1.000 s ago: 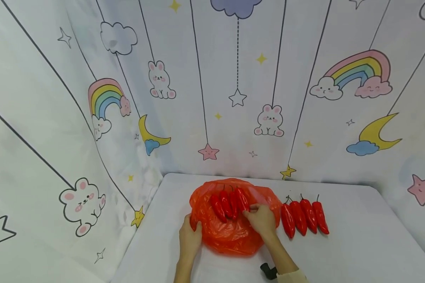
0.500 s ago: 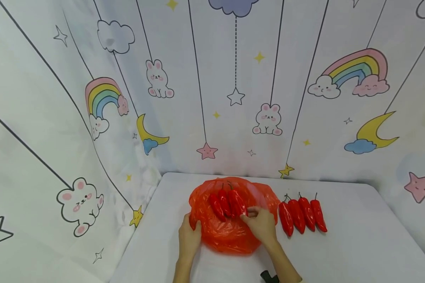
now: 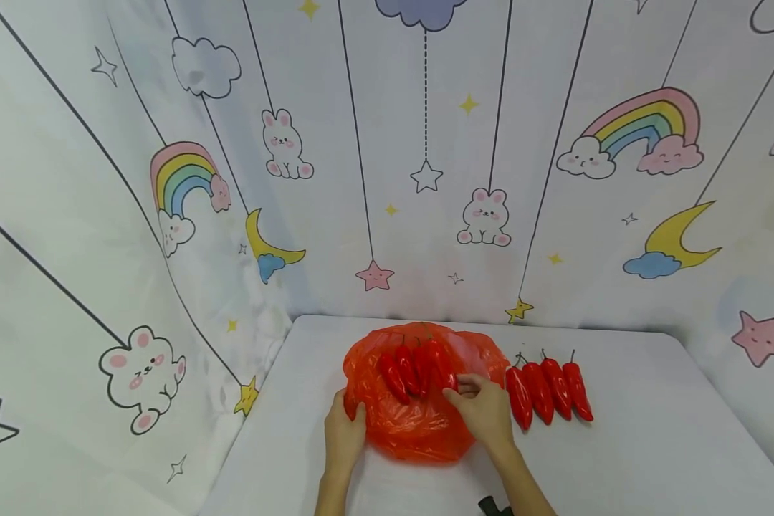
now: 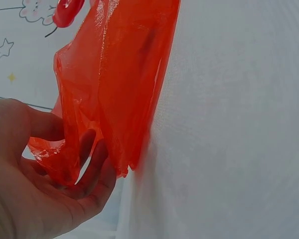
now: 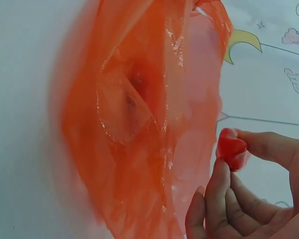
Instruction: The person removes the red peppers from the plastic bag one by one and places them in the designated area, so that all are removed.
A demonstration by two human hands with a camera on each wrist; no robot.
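A crinkled red plastic bag (image 3: 419, 437) lies on the white table, with several glossy red chili peppers (image 3: 393, 378) side by side on top. My right hand (image 3: 486, 408) pinches the lower tip of the rightmost chili pepper (image 3: 440, 362) between thumb and fingers. In the right wrist view that tip (image 5: 232, 149) shows beside the bag. My left hand (image 3: 345, 433) holds the bag's left edge. The left wrist view shows the thumb above and curled fingers below the plastic (image 4: 129, 74); some fingertips show through or behind it.
Right of the bag, several more red chili peppers (image 3: 548, 390) lie in a row, stems away from me. A small black object (image 3: 493, 506) sits near the front edge by my right forearm. A cloth wall (image 3: 335, 215) with cartoon prints stands behind the table (image 3: 632, 430).
The pinched chili pepper shifted left against the others, then back a little to the right, apart from them, with my right hand. My left hand stays on the bag's edge.
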